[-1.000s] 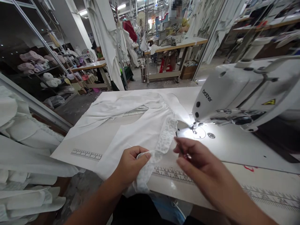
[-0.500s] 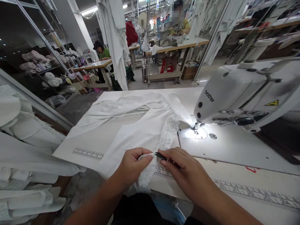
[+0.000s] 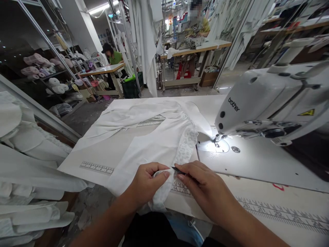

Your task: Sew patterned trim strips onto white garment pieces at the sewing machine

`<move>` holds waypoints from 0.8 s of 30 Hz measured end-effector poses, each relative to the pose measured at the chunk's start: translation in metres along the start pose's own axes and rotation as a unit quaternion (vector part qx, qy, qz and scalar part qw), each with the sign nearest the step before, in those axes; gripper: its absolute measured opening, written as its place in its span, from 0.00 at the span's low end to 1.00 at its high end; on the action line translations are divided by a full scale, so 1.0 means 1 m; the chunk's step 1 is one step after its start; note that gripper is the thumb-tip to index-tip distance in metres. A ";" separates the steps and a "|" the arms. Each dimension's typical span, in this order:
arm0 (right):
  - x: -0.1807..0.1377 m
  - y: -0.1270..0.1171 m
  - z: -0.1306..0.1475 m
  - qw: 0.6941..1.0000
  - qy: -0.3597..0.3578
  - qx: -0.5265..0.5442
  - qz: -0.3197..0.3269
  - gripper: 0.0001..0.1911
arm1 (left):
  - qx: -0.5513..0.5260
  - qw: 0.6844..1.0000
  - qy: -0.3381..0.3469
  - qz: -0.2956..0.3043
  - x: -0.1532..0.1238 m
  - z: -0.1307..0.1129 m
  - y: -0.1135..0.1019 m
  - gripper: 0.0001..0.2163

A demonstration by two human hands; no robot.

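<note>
Lace strip (image 3: 183, 151) pinched in left hand (image 3: 146, 183); right hand (image 3: 203, 187) grips dark tool (image 3: 177, 169) touching it.

The cloth (image 3: 154, 144) is white, matt and softly creased, and the lace (image 3: 184, 145) on its 3 o'clock edge looks thin and patterned. At 2 o'clock, the machine (image 3: 269, 99) has a smooth, glossy casing over a shiny metal plate (image 3: 205, 144). The tool (image 3: 177, 169) is slim dark metal.
</note>
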State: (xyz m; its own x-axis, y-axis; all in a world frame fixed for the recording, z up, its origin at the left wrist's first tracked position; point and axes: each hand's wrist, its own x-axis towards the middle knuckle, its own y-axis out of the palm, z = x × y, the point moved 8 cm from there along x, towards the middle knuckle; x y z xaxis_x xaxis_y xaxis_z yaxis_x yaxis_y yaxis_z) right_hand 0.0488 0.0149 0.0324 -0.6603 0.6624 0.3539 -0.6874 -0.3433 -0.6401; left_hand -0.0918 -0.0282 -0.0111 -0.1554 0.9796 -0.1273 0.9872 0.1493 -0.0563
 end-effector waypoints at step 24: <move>-0.001 0.009 0.010 0.998 -0.050 -0.042 0.013 0.13 | 0.065 0.997 0.039 0.013 -0.001 -0.011 0.005 0.09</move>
State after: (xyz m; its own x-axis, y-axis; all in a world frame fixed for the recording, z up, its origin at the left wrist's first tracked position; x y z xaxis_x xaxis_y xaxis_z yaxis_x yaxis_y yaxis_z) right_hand 0.0401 0.0046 0.0339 -0.7070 0.5830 0.4004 -0.6453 -0.3000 -0.7026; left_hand -0.0866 -0.0266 -0.0009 -0.1207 0.9912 -0.0535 0.9770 0.1091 -0.1831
